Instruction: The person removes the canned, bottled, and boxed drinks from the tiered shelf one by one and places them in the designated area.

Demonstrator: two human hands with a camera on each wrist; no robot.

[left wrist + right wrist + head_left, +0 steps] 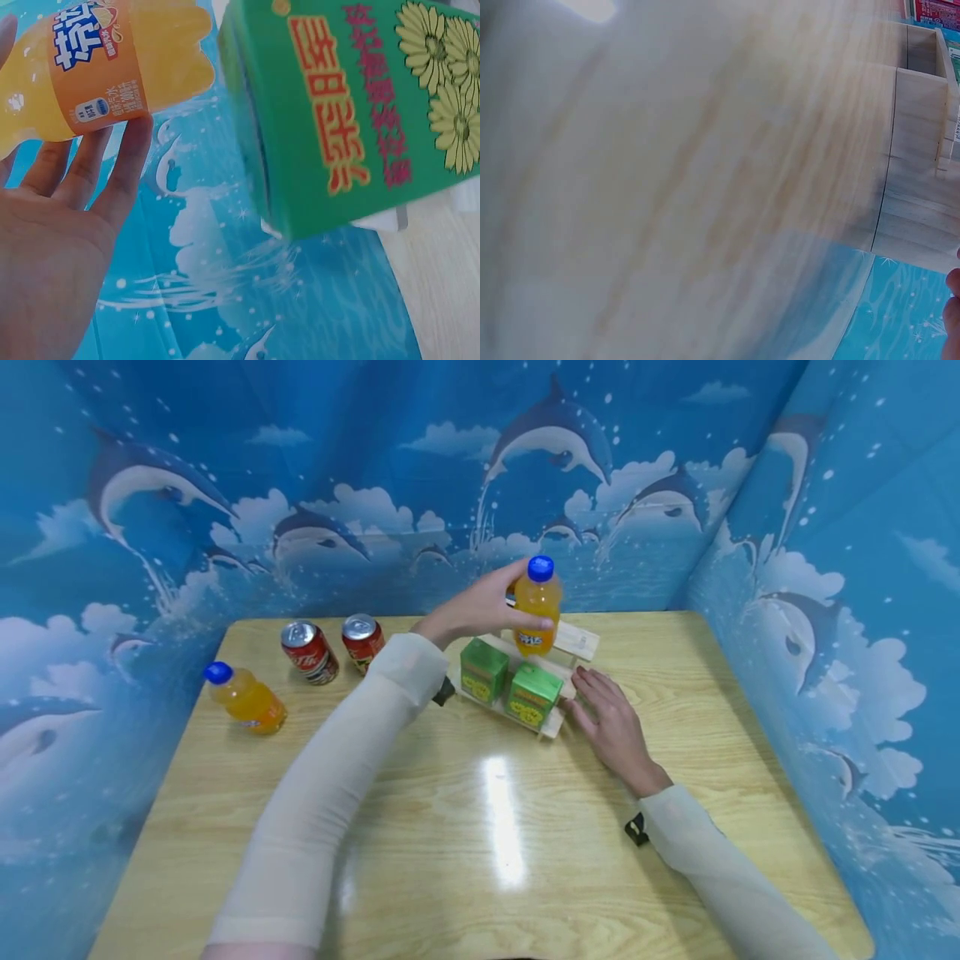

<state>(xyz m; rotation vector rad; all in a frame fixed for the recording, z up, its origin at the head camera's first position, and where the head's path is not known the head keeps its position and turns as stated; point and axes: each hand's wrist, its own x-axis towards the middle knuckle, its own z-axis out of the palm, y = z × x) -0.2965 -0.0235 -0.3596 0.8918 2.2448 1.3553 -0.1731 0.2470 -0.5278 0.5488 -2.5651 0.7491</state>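
Note:
My left hand grips an orange soda bottle with a blue cap, held upright over a pale wooden stepped rack. In the left wrist view, the fingers of that hand curl round the bottle's orange label. Two green drink cartons, a left one and a right one, stand side by side on the rack's front step. At the rack's right end my right hand rests with loosely extended fingers. Only its fingertips show in the right wrist view.
Two red soda cans, one at the left and one behind my left forearm, stand on the wooden table. Another orange soda bottle is near the left edge. A dolphin-print curtain surrounds the table's back and sides.

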